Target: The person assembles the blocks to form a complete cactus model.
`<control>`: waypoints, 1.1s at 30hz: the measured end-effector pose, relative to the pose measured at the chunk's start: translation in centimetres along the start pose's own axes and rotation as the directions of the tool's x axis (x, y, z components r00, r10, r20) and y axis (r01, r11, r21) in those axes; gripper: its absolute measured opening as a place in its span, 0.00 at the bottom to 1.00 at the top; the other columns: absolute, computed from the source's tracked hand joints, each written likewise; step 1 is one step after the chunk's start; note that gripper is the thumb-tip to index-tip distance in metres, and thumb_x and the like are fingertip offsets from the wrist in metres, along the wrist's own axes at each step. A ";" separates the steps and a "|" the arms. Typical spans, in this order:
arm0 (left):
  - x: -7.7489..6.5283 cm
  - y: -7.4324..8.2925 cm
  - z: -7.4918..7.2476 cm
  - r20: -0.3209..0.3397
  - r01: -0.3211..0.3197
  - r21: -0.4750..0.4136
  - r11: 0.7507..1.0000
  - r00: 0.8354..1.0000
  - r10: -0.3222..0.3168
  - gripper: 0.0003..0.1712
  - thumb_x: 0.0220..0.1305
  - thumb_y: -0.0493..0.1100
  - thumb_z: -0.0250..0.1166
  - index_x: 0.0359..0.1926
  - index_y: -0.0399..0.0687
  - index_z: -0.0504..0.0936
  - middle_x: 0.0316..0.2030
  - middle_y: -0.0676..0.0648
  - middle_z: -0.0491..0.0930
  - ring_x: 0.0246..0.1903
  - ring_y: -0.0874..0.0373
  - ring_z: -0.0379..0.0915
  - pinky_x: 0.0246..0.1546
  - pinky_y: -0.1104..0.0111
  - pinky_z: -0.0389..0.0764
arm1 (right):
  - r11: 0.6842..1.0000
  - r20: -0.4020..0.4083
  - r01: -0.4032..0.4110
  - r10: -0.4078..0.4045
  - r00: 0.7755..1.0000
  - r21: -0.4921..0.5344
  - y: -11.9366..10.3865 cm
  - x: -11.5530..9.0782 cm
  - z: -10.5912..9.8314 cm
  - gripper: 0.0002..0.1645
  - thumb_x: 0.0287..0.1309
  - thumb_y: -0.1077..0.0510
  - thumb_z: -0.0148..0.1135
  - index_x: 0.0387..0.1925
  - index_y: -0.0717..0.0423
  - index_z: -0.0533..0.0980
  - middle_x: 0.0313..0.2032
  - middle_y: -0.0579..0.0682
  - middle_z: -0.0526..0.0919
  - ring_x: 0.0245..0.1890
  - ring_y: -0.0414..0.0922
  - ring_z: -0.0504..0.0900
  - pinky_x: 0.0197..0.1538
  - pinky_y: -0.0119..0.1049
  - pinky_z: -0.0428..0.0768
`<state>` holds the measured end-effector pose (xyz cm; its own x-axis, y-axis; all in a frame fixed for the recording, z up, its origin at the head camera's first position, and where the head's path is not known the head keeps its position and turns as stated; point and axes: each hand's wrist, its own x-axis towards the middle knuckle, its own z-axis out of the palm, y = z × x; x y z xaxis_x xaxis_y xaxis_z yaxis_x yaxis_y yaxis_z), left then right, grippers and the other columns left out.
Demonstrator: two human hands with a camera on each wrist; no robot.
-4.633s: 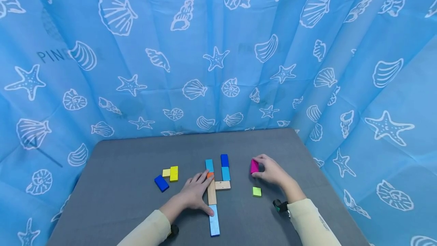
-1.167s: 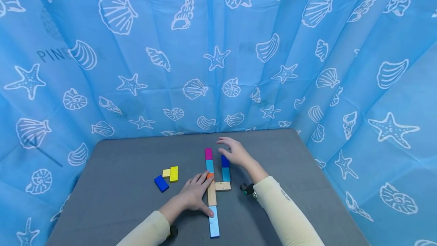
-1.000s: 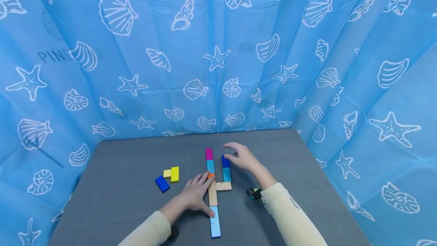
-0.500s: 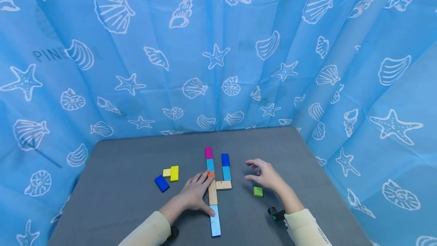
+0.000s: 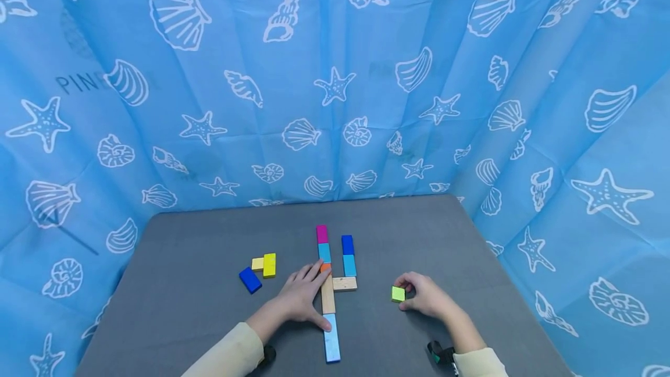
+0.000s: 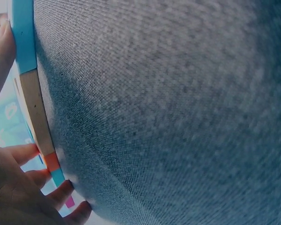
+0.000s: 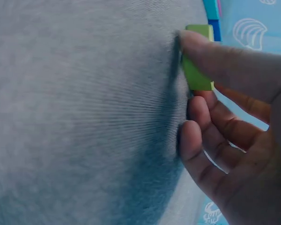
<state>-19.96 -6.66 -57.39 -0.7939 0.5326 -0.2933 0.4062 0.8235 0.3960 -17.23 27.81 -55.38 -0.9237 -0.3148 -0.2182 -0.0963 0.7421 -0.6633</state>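
A column of blocks runs up the middle of the table: a long light blue block (image 5: 332,339), a plain wooden block (image 5: 327,297), an orange block (image 5: 325,267), a light blue block (image 5: 324,252) and a magenta block (image 5: 321,234). My left hand (image 5: 300,298) rests along its left side, fingers spread, thumb on the long light blue block and fingertips by the orange one. On the right, my right hand (image 5: 426,295) pinches a small lime green block (image 5: 398,294) between thumb and fingers; in the right wrist view the thumb covers part of the green block (image 7: 200,70).
Beside the column, a short wooden block (image 5: 344,284) sticks out rightward, below a light blue block (image 5: 349,265) and a dark blue block (image 5: 348,244). To the left lie a blue block (image 5: 250,280), a yellow block (image 5: 269,265) and a pale yellow block (image 5: 257,264). A shell-print curtain (image 5: 335,121) encloses the grey table (image 5: 199,249).
The magenta block moved from the right side to the column's far end, and the right hand let it go. That hand then came back rightward and took the green block. The left hand stayed put.
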 end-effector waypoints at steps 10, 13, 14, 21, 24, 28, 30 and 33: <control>-0.1 0.1 -0.1 0.001 -0.006 0.002 1.000 1.000 0.005 0.77 0.33 0.82 0.73 0.81 0.63 0.49 0.81 0.48 0.42 0.77 0.42 0.44 0.72 0.40 0.53 | 0.988 -0.130 0.121 -0.133 0.983 -0.097 -0.8 1.9 -0.3 0.17 0.53 0.66 0.74 0.45 0.56 0.81 0.41 0.48 0.82 0.41 0.48 0.80 0.42 0.42 0.79; -0.1 0.1 -0.1 -0.003 -0.012 -0.004 1.000 1.000 0.012 0.76 0.33 0.81 0.73 0.81 0.62 0.49 0.81 0.47 0.43 0.77 0.41 0.44 0.72 0.39 0.54 | 0.987 -0.149 0.126 -0.141 0.979 -0.102 -1.3 3.1 -0.7 0.17 0.53 0.66 0.74 0.45 0.56 0.82 0.41 0.48 0.83 0.42 0.48 0.81 0.45 0.46 0.80; -0.1 0.1 -0.1 -0.003 -0.011 -0.004 1.000 1.000 0.011 0.76 0.33 0.81 0.74 0.81 0.62 0.49 0.81 0.47 0.42 0.77 0.41 0.44 0.72 0.39 0.53 | 0.987 -0.152 0.123 -0.138 0.979 -0.102 -1.5 3.5 -0.8 0.17 0.53 0.66 0.74 0.45 0.56 0.82 0.41 0.48 0.83 0.43 0.48 0.81 0.46 0.47 0.80; -0.2 0.2 -0.1 0.007 -0.006 -0.003 1.000 1.000 0.006 0.76 0.33 0.81 0.73 0.81 0.62 0.50 0.81 0.48 0.42 0.77 0.42 0.44 0.73 0.39 0.53 | 0.993 -0.170 0.102 -0.111 0.979 -0.055 -2.1 6.1 -1.4 0.18 0.55 0.65 0.74 0.48 0.55 0.83 0.44 0.49 0.84 0.45 0.49 0.81 0.51 0.51 0.81; -0.2 0.2 0.0 0.005 -0.012 0.001 1.000 1.000 0.012 0.76 0.33 0.81 0.74 0.81 0.62 0.50 0.81 0.47 0.42 0.77 0.41 0.44 0.73 0.40 0.53 | 0.993 -0.174 0.117 -0.120 0.977 -0.029 -2.2 7.1 -1.5 0.18 0.55 0.64 0.74 0.49 0.56 0.83 0.45 0.50 0.84 0.45 0.50 0.82 0.51 0.50 0.81; -0.1 0.0 0.1 0.001 -0.015 -0.001 1.000 1.000 0.015 0.76 0.33 0.81 0.74 0.81 0.61 0.50 0.81 0.47 0.42 0.77 0.41 0.44 0.73 0.40 0.52 | 0.992 -0.189 0.125 -0.125 0.974 -0.009 -2.7 8.5 -1.8 0.18 0.56 0.64 0.73 0.50 0.57 0.83 0.46 0.52 0.84 0.45 0.51 0.82 0.50 0.50 0.82; -0.1 0.0 0.1 0.000 -0.013 -0.005 1.000 1.000 0.013 0.76 0.33 0.81 0.74 0.81 0.61 0.50 0.81 0.47 0.42 0.78 0.41 0.43 0.73 0.40 0.52 | 0.993 -0.202 0.117 -0.117 0.972 -0.009 -3.1 9.4 -2.0 0.18 0.57 0.63 0.73 0.51 0.56 0.83 0.46 0.52 0.84 0.46 0.50 0.82 0.50 0.50 0.82; -0.1 0.0 0.0 -0.004 -0.008 -0.003 1.000 1.000 0.008 0.76 0.33 0.81 0.73 0.81 0.62 0.50 0.81 0.48 0.42 0.78 0.42 0.43 0.73 0.40 0.52 | 0.996 -0.212 0.093 -0.093 0.973 -0.009 -3.8 10.6 -2.3 0.19 0.58 0.61 0.73 0.51 0.55 0.83 0.46 0.51 0.84 0.46 0.49 0.82 0.50 0.49 0.82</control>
<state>-19.90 -6.73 -57.33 -0.7926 0.5383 -0.2864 0.4109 0.8186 0.4013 -27.50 22.99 -53.49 -0.9684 -0.2495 0.0011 -0.1850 0.7152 -0.6740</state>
